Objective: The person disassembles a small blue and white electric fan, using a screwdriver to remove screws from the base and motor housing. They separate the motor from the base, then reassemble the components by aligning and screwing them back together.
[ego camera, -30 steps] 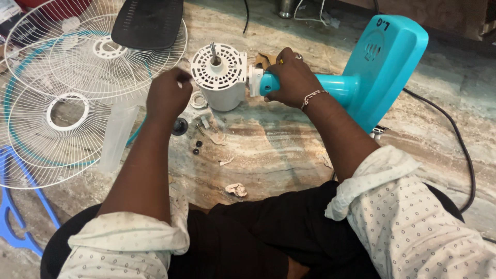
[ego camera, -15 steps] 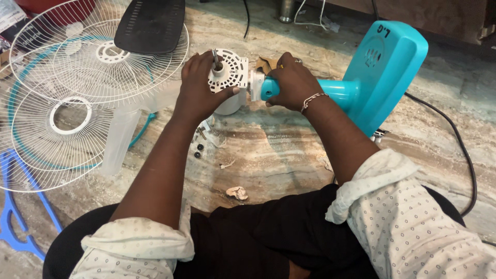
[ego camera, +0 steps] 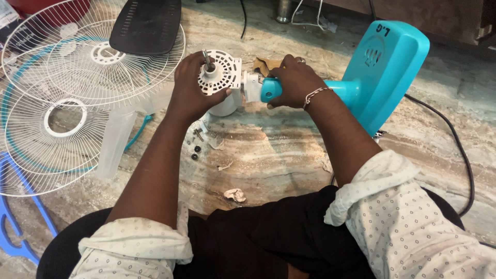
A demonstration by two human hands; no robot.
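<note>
My left hand [ego camera: 192,87] grips a white fan motor housing [ego camera: 223,77] with a vented round face and a metal shaft [ego camera: 206,59] sticking up. The housing is tilted and held just above the stone floor. My right hand [ego camera: 292,81] is closed around the turquoise neck [ego camera: 347,92] of a fan stand, right beside the motor, where a white joint piece [ego camera: 251,85] meets it. The turquoise fan base [ego camera: 391,67] stands behind my right wrist. A bracelet sits on my right wrist.
Two white wire fan guards [ego camera: 62,119] lie on the floor at the left, with a black vented panel [ego camera: 147,23] on top. Small screws and black washers [ego camera: 197,143] lie below the motor. A black cable [ego camera: 460,150] curves at the right. A clear fan blade [ego camera: 114,139] lies nearby.
My left hand moved from the floor by the small parts up onto the motor housing, took hold of it and tilted it. My right hand stayed on the turquoise neck.
</note>
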